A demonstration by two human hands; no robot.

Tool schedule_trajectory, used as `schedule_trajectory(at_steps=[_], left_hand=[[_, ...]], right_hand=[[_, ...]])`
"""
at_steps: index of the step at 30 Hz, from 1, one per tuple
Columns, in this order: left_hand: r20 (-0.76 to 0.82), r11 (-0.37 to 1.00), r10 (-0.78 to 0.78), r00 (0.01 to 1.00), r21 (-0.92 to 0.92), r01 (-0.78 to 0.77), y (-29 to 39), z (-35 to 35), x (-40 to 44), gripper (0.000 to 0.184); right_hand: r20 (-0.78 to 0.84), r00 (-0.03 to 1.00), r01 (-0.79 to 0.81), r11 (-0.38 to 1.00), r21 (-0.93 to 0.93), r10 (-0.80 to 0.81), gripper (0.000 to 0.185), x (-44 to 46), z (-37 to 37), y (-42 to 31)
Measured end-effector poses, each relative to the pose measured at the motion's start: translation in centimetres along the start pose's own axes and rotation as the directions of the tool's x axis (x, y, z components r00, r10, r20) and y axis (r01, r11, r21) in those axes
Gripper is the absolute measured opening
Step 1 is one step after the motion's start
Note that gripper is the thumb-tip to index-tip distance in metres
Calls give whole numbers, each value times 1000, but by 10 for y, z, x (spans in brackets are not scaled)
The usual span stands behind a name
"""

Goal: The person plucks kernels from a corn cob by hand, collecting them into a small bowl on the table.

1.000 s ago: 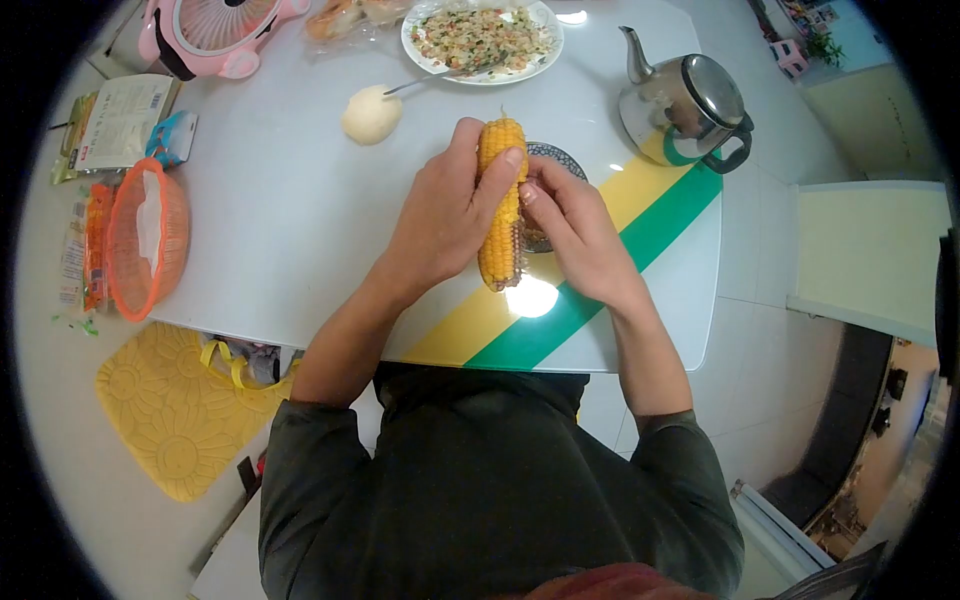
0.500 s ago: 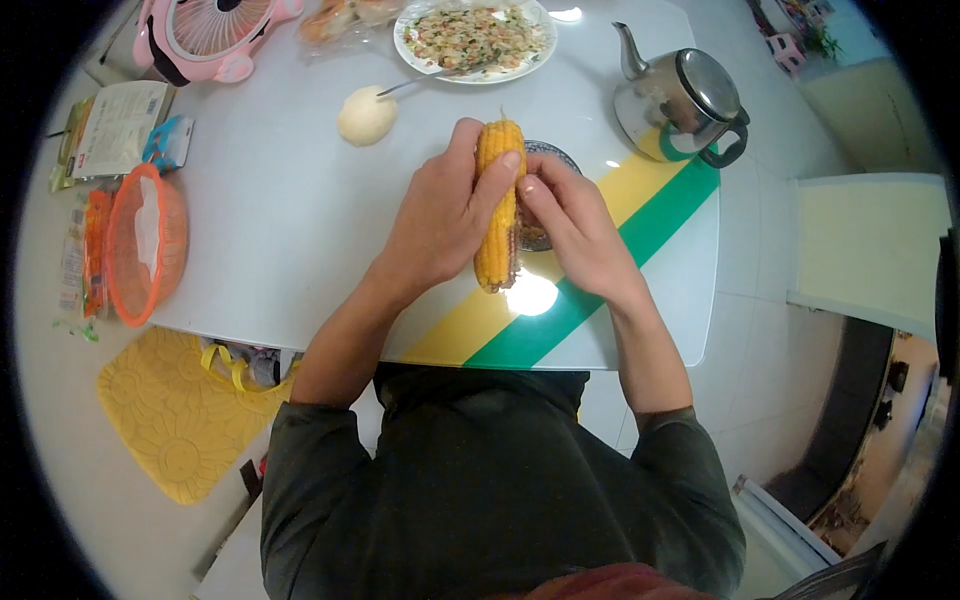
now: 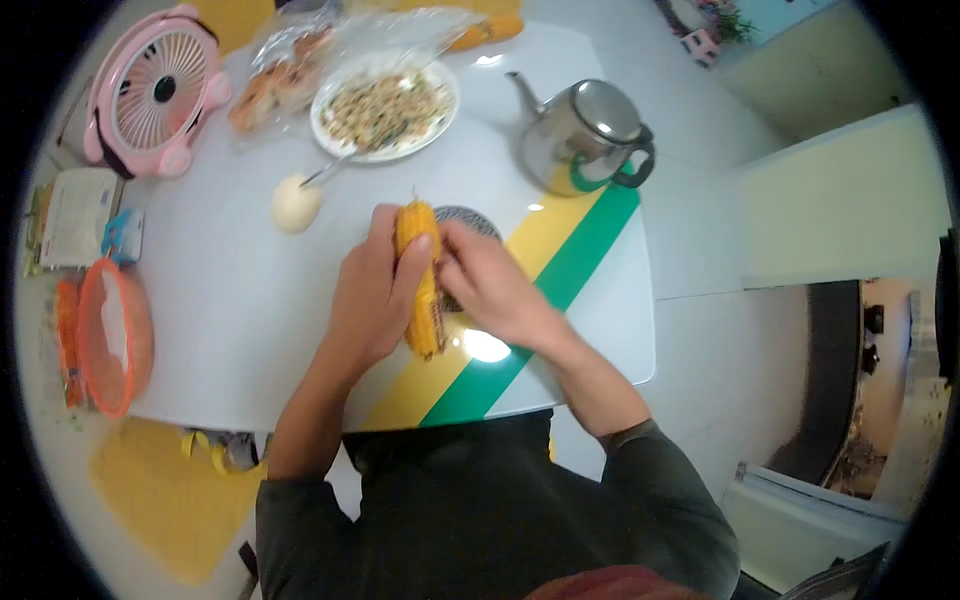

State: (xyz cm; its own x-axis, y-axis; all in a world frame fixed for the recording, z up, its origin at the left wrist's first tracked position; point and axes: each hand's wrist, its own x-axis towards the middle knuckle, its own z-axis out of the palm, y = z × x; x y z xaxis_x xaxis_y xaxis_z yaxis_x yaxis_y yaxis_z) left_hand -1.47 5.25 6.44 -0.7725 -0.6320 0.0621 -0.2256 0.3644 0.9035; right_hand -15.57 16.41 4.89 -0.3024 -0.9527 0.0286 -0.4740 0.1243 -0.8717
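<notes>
A yellow corn cob (image 3: 426,300) stands nearly upright over the table, wrapped by my left hand (image 3: 368,290) with the thumb across its front. Along its lower right side a strip of bare, brownish cob shows where kernels are gone. My right hand (image 3: 492,285) is closed against the cob's right edge, fingers curled and thumb near the kernels; its fingertips are partly hidden. Behind and below that hand sits a dark patterned bowl (image 3: 472,217), mostly covered by the hand and the corn.
A plate (image 3: 318,125) of mixed chopped food with a spoon stands beyond a pale round bun (image 3: 297,204). At right is a steel kettle (image 3: 570,135). Leftward are a pink fan (image 3: 160,92) and an orange basket (image 3: 140,340). Bagged bread (image 3: 275,90) and another corn cob (image 3: 487,33) lie at the back.
The camera view has shifted, so the table and its things sit lower and further left. Both hands stay at the corn cob; the back corn has come into view.
</notes>
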Motion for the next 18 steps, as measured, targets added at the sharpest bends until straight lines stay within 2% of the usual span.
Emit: schedule_trajectory(at_steps=[3, 7, 11, 14, 18], left_hand=[[4, 1000, 0, 1000, 8, 0, 6, -3, -1, 29], [12, 999, -33, 999, -18, 33, 6, -5, 0, 28], [3, 999, -25, 1000, -30, 25, 5, -5, 1, 28], [9, 1000, -17, 1000, -17, 17, 7, -5, 1, 28], [20, 999, -39, 999, -23, 39, 7, -6, 0, 27]], right_hand=[[39, 999, 0, 999, 52, -2, 23, 0, -6, -5], [9, 995, 99, 990, 100, -100, 25, -1, -7, -3], [100, 995, -38, 948, 316, 6, 28, -1, -14, -12], [100, 995, -49, 979, 196, 30, 32, 0, -15, -15], [51, 999, 6, 981, 194, -16, 34, -1, -10, -10]])
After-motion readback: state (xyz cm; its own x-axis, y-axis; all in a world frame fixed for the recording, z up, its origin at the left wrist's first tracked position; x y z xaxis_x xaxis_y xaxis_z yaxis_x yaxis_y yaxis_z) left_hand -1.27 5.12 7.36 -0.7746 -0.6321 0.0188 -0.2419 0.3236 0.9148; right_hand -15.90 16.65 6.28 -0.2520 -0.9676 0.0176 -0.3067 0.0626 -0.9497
